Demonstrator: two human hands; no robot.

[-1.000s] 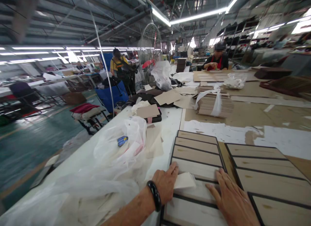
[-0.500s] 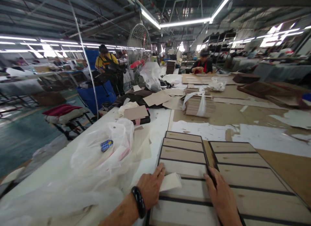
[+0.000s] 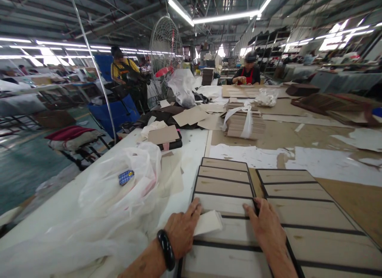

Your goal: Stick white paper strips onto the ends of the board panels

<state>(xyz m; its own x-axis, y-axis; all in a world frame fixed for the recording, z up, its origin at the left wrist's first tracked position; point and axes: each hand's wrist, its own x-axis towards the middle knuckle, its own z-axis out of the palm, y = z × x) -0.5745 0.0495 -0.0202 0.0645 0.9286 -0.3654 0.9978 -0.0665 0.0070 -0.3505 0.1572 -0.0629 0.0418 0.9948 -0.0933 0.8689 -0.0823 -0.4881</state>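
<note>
Cardboard panels [image 3: 223, 190] lie shingled on the surface [image 3: 191, 150]; left hand [image 3: 182, 230] pinches a pale card [image 3: 209, 222] at their edge, right hand [image 3: 265, 226] flat and spread, steadying the row.

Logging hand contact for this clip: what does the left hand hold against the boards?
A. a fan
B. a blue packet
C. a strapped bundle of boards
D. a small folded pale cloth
D: the left hand presses a small pale folded cloth onto the black-edged boards.
</note>
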